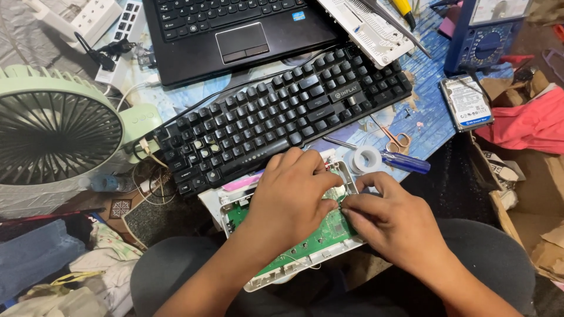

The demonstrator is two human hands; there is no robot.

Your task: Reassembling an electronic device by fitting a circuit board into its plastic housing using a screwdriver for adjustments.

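Both hands meet over an opened white device casing (258, 280) resting on the person's lap. Left hand (292, 196) and right hand (392, 220) pinch their fingers (331, 206) nearly closed at 1 spot on the green circuit board (320, 238) inside it; what they grip is too small to tell. Just beyond lie a black keyboard (282, 111), tape roll (366, 158), blue-handled screwdriver (405, 162) and small scissors (396, 140) on the bench (432, 114).

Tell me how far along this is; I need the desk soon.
The white casing already lies open, its green circuit board exposed. The left hand and right hand meet at one spot on the board. No cover is back on, and the screwdriver lies beside the keyboard.
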